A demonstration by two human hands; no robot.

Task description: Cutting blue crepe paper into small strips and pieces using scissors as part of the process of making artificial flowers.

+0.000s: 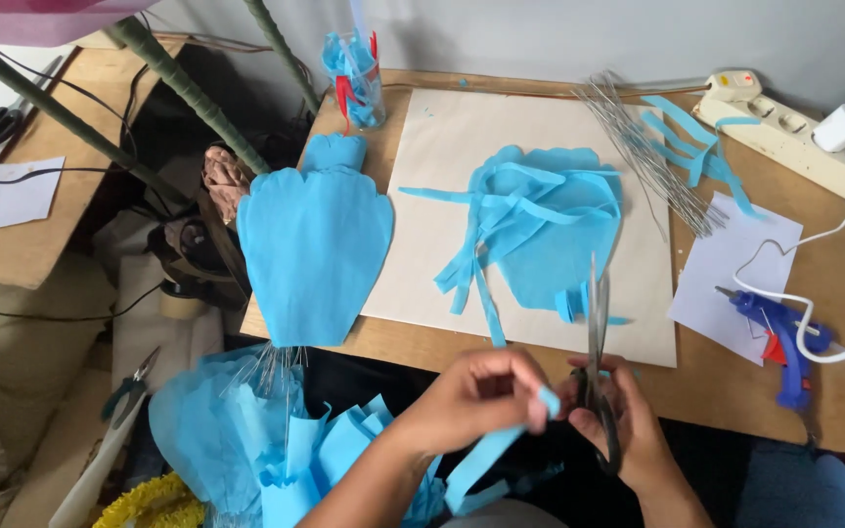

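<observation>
My left hand [476, 396] pinches a blue paper strip [496, 452] that hangs down toward my lap. My right hand [623, 420] grips a pair of scissors [596, 332] with the blades pointing up and nearly closed, just right of the strip's upper end. Beyond my hands, a pile of cut blue paper strips and petal shapes [540, 225] lies on a cream board [442, 147]. A large blue petal-shaped sheet [315, 244] lies at the table's left edge.
A bundle of thin wires [647, 156] and more blue strips [696, 137] lie at the back right. A blue glue gun [779, 337] rests on white paper beside a power strip [804, 132]. Blue paper petals [276, 440] and pliers [129, 386] sit lower left.
</observation>
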